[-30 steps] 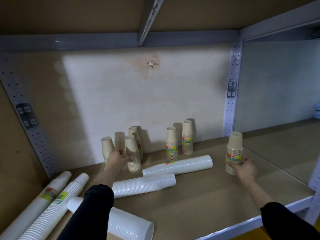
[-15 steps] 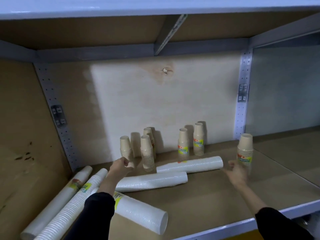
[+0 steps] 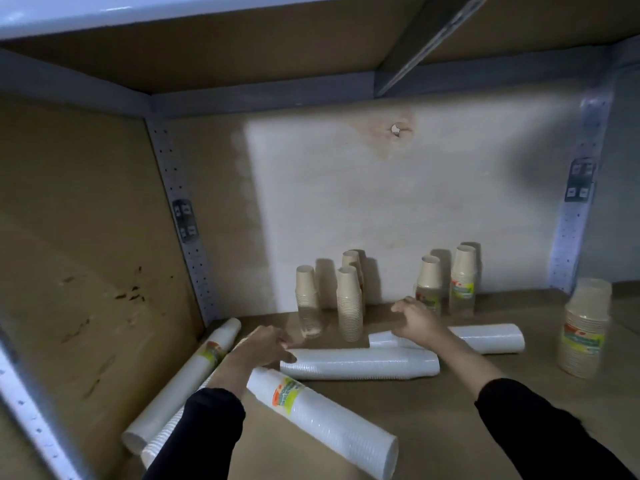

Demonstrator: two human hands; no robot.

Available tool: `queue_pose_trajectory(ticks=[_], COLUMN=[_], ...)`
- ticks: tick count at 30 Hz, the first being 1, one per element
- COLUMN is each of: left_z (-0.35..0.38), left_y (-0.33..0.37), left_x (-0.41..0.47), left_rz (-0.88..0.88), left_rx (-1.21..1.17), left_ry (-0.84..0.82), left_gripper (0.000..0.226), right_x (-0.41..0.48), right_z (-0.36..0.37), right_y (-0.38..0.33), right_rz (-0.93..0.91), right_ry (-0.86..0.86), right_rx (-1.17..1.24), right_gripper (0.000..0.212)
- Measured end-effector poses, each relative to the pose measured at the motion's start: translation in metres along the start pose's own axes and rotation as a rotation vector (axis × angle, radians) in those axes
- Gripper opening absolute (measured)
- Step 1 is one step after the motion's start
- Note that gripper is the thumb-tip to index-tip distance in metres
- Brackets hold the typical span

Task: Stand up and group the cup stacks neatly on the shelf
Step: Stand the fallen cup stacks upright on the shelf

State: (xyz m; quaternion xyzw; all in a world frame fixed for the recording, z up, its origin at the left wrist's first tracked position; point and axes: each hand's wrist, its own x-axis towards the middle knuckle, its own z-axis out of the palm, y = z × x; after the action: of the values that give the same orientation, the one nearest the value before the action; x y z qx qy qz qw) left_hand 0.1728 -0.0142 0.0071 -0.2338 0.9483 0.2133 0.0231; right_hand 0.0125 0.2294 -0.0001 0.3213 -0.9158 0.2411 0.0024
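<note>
Several tan paper cup stacks stand upright near the shelf's back wall, one group at left [image 3: 349,303] and a pair [image 3: 462,280] further right. Another tan stack [image 3: 585,327] stands alone at the far right. Several long white cup sleeves lie flat on the shelf: one in the middle [image 3: 360,363], one behind it [image 3: 485,338], one at the front [image 3: 322,419] and two in the left corner [image 3: 187,379]. My left hand [image 3: 259,348] rests with spread fingers at the left end of the middle sleeve. My right hand [image 3: 415,322] hovers open above the rear sleeve's left end.
The brown shelf board [image 3: 450,427] is bounded by a cardboard side wall [image 3: 86,271] on the left, a pale back panel [image 3: 398,202] and grey perforated uprights [image 3: 575,220]. Another shelf [image 3: 242,39] runs overhead.
My right hand let go of the far-right tan stack and moved left to the rear white sleeve. My left hand left the tan stacks and dropped to the middle sleeve. The view shifted left.
</note>
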Motion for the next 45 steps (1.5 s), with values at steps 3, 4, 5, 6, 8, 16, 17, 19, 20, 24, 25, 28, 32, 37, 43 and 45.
queue_pose_trajectory(ticks=[3,4,5,6,8,16,17,19,20,24,25,28,32,37,43,45], left_z=[0.0,0.001,0.001,0.001,0.002,0.011,0.012,0.013,0.014,0.019,0.021,0.026,0.034,0.04,0.032,0.026], left_y=[-0.004,-0.005,-0.007,-0.008,-0.009,0.006,0.009,0.013,0.015,0.027,0.03,0.041,0.058,0.063,0.061,0.059], left_x=[0.002,0.004,0.006,0.008,0.011,0.027,0.028,0.029,0.03,0.03,0.029,0.029,0.029,0.029,0.022,0.021], left_rz=[0.048,0.062,0.073,0.078,0.078,0.174,0.185,0.205,0.215,0.273,0.296,0.363,0.405,0.441,0.432,0.417], left_rx=[0.077,0.1,0.116,0.131,0.149,0.106,0.116,0.134,0.143,0.228,0.241,0.254,0.298,0.377,0.448,0.418], left_ry=[-0.016,-0.021,-0.022,-0.024,-0.036,-0.095,-0.105,-0.124,-0.138,-0.173,-0.177,-0.187,-0.217,-0.232,-0.096,-0.044], left_gripper=[0.048,0.048,0.048,0.049,0.052,0.058,0.059,0.06,0.062,0.065,0.065,0.064,0.066,0.069,0.056,0.056], right_x=[0.018,0.023,0.027,0.032,0.037,0.044,0.044,0.045,0.045,0.047,0.047,0.05,0.049,0.046,0.036,0.034], right_z=[0.005,0.007,0.008,0.01,0.014,0.023,0.023,0.023,0.023,0.02,0.02,0.022,0.024,0.021,-0.028,-0.059], right_y=[-0.01,-0.012,-0.013,-0.014,-0.016,-0.017,-0.016,-0.014,-0.013,-0.014,-0.014,-0.013,-0.014,-0.015,-0.021,-0.019], right_rz=[-0.049,-0.054,-0.056,-0.056,-0.056,-0.062,-0.062,-0.053,-0.046,-0.027,-0.023,-0.015,-0.007,-0.045,-0.115,-0.106], right_ry=[-0.125,-0.166,-0.206,-0.24,-0.288,-0.342,-0.343,-0.354,-0.364,-0.417,-0.428,-0.47,-0.53,-0.506,-0.285,-0.126], right_rx=[-0.115,-0.149,-0.181,-0.213,-0.269,-0.309,-0.307,-0.297,-0.293,-0.297,-0.297,-0.299,-0.305,-0.289,-0.185,-0.14], right_gripper=[0.055,0.056,0.057,0.057,0.06,0.06,0.06,0.059,0.057,0.047,0.046,0.042,0.04,0.027,0.021,0.022])
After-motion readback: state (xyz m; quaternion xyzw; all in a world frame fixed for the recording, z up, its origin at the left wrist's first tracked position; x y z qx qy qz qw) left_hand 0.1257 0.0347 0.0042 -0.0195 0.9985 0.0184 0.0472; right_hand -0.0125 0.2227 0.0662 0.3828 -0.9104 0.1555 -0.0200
